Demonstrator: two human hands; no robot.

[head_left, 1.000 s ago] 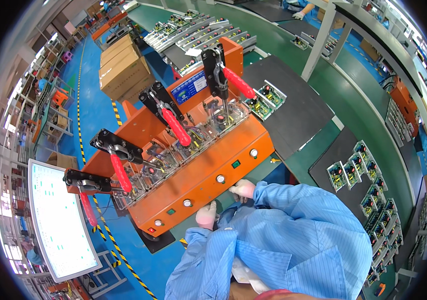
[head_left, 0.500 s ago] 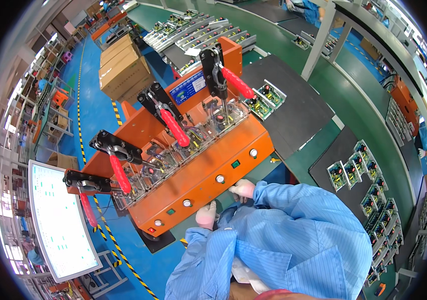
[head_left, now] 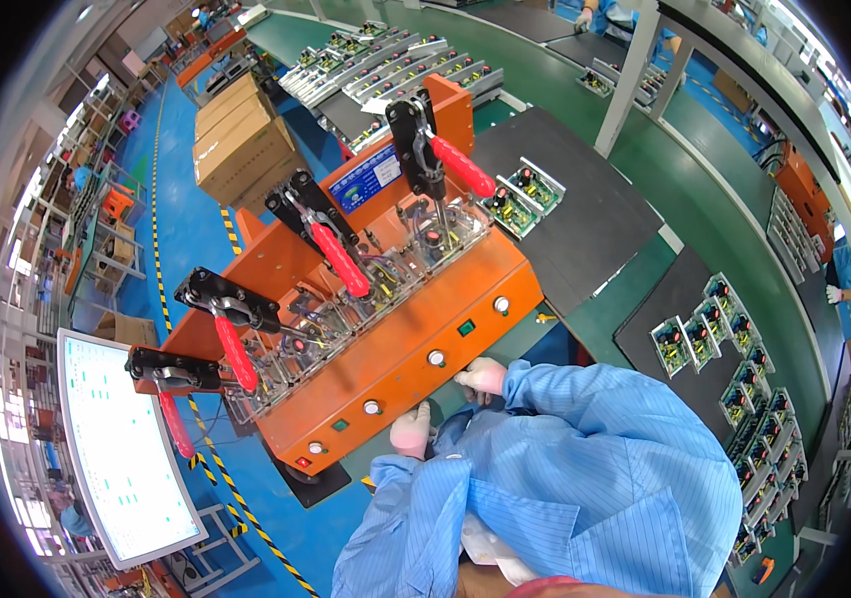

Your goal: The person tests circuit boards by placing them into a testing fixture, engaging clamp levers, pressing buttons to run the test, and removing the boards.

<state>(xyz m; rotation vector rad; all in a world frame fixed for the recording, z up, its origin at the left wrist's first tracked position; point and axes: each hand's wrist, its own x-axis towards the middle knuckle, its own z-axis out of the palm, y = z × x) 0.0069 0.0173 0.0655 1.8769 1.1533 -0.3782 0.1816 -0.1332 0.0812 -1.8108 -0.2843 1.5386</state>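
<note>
In front of me stands an orange test fixture [head_left: 401, 379] with round white buttons along its sloped front. Several toggle clamps with red handles [head_left: 339, 261] rise over clear plates [head_left: 351, 309], beneath which lie wired circuit boards. My left hand [head_left: 411, 431], in a pale glove, rests at the fixture's lower front edge with its fingers partly extended and nothing visible in it. Gloved too, my right hand [head_left: 483, 379] lies farther right by the same edge; its fingers are apart, bent slightly down, and hold nothing visible.
Two boards on metal brackets [head_left: 525, 197] lie on a black mat [head_left: 570, 244] right of the fixture. More bracketed boards [head_left: 744, 389] stand in rows at the right. A lit monitor [head_left: 127, 448] is at left, cardboard boxes [head_left: 246, 149] behind. A co-worker's gloved hand [head_left: 834, 294] shows far right.
The view has shifted slightly, so the fixture sits a little farther left. My hands keep their places at its front edge. A co-worker's hand at the far right has shifted a little.
</note>
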